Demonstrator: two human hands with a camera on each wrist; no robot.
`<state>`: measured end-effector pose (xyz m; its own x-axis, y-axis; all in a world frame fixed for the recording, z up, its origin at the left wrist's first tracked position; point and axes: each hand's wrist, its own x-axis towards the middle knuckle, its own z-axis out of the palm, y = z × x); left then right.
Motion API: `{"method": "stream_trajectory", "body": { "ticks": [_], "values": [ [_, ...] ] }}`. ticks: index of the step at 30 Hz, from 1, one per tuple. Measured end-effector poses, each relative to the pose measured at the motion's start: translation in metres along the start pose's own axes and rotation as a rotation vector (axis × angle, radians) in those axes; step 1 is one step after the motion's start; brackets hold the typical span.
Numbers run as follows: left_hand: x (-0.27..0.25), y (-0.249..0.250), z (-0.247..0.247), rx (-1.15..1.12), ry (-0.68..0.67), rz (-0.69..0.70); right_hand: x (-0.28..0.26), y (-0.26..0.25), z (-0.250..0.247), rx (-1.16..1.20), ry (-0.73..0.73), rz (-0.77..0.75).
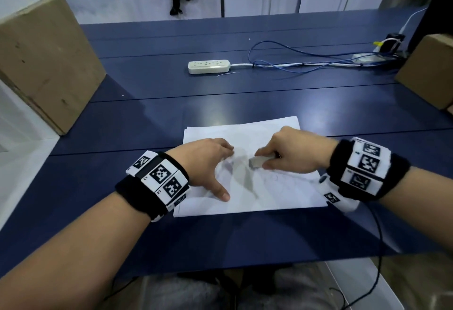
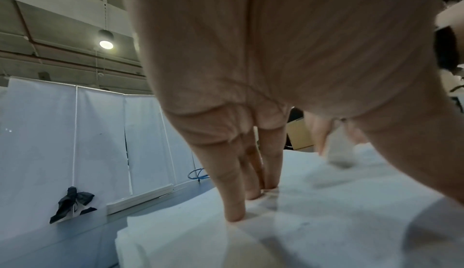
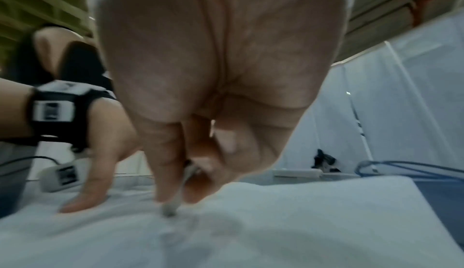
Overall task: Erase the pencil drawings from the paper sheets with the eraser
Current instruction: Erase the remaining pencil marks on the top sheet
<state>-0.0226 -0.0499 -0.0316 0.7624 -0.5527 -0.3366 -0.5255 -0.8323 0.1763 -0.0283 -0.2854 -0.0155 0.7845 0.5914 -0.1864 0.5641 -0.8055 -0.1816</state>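
Note:
A small stack of white paper sheets (image 1: 274,194) lies on the blue table near its front edge, with faint pencil lines near the middle. My left hand (image 1: 208,160) presses flat on the sheets, fingers straight (image 2: 234,208) and thumb spread toward me. My right hand (image 1: 284,153) pinches a grey-white eraser (image 1: 257,162) whose lower end touches the paper just right of the left fingertips. In the right wrist view the eraser (image 3: 170,208) tip shows below the pinching fingers, blurred. In the left wrist view the eraser (image 2: 339,153) is a blurred white block.
A white power strip (image 1: 208,66) and blue cables (image 1: 306,59) lie on the far half of the blue table (image 1: 147,123). Cardboard boxes stand at the left (image 1: 44,64) and right (image 1: 429,69) edges. A black cable (image 1: 377,248) hangs from my right wrist.

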Motion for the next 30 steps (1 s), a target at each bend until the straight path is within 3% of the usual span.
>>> {"method": "stream_trajectory", "body": {
  "ticks": [4, 6, 10, 13, 17, 24, 28, 30],
  "values": [
    [0.000, -0.002, 0.001, 0.035, -0.007, -0.016, -0.016, -0.012, 0.003, 0.089, -0.246, -0.114],
    [0.000, -0.001, -0.001, 0.078, -0.016, -0.013, -0.007, -0.008, -0.001, 0.074, -0.208, -0.096],
    [0.001, -0.001, -0.001, 0.074, -0.026, -0.012, 0.015, 0.010, -0.007, -0.122, 0.014, 0.027],
    [0.002, -0.002, 0.001, 0.063, -0.029, -0.014, 0.004, 0.002, -0.003, -0.162, -0.039, -0.043],
    [0.005, -0.003, 0.002, 0.062, -0.038, -0.023, -0.011, -0.014, -0.005, -0.030, -0.236, -0.175],
    [0.007, -0.006, 0.003, 0.048, -0.033, -0.024, 0.014, 0.012, -0.006, -0.153, 0.007, -0.046],
    [0.008, -0.007, 0.003, 0.054, -0.049, -0.038, -0.008, -0.009, 0.003, 0.037, -0.200, -0.227],
    [0.008, -0.008, 0.003, 0.053, -0.052, -0.037, -0.006, -0.010, 0.002, 0.058, -0.215, -0.208]
  ]
}}
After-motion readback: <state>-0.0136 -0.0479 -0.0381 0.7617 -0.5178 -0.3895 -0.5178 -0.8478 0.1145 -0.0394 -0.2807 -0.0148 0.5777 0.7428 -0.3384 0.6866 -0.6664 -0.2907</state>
